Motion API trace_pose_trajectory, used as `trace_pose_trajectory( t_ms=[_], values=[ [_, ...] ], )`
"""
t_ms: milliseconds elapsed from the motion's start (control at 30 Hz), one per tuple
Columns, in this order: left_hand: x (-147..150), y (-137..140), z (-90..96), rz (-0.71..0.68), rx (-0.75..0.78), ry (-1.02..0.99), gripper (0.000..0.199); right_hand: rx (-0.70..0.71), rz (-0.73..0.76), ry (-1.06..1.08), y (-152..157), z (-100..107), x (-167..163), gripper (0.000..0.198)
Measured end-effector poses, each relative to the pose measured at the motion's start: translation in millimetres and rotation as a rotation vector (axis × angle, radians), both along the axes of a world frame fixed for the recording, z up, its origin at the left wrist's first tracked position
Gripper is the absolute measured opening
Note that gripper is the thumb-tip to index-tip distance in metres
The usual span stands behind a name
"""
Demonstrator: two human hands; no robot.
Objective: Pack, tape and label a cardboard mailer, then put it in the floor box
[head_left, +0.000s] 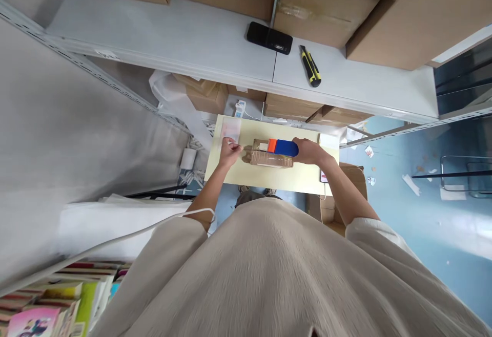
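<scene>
Item, far left: a white roll (188, 158), sitting beside the pale yellow table (238, 175). Item: a pinkish sheet (231, 126), lying at the table's left end. Item: left hand (229, 153), which I am viewing remotely, fingertips meeting at the sheet's near edge (I am not managing to tell what, if anything, they are pinching). Item: a brown parcel (271, 160), lying mid-table between the hands, its near side shining. Item: a blue-and-orange tool (284, 147), probably a tape dispenser, sitting over the parcel's far side. Item: right hand (308, 151), gripping its blue end. I am judging the step as taping; the next move seems to be calling for steadying the parcel.
</scene>
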State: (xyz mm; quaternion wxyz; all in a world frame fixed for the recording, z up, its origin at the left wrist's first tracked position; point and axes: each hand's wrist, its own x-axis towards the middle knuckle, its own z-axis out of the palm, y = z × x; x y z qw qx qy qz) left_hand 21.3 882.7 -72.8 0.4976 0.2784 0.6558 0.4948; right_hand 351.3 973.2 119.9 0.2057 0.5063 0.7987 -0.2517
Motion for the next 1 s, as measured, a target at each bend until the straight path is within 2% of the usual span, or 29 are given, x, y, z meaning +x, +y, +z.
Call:
trace_pose_trajectory(
  t_ms=[267, 467, 600, 767, 900, 1000],
  values=[
    [2, 1, -46.3, 0.008, -0.029, 0.003, 0.049, 0.049, 0.091, -0.121, -2, -17, -25, 0.045],
    [25, 12, -66.3, -0.020, -0.100, 0.061, 0.043, 0.047, 0.081, -0.137, -5, -28, -25, 0.043],
    [41, 19, -68.5, -0.035, -0.137, 0.092, 0.038, 0.048, 0.063, -0.127, -4, -32, -24, 0.043],
    [47, 18, -59.5, -0.064, -0.179, 0.129, 0.032, 0.047, 0.057, -0.130, -5, -32, -24, 0.046],
    [46, 11, -52.3, -0.067, -0.060, 0.136, 0.020, 0.051, 0.055, -0.117, -7, -34, -22, 0.047],
    [45, 7, -47.5, -0.179, -0.044, 0.087, 0.029, 0.059, 0.055, -0.116, -7, -38, -20, 0.047]
  ],
)
